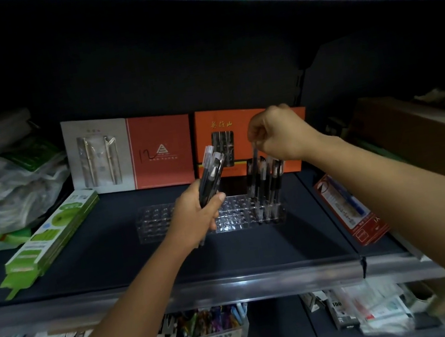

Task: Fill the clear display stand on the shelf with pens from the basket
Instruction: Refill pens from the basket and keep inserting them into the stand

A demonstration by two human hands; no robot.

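The clear display stand (165, 221) sits mid-shelf (99, 260), filled only at its right end; most holes are empty; the left hand (196, 216) grips a bundle of pens (211, 176); the right hand (277, 133) pinches 1 pen (255, 153) above the stand; the basket is unseen.

Your clear stand (165, 221) sits mid-shelf, upright black pens (265, 182) filling only its right end, remaining holes empty.
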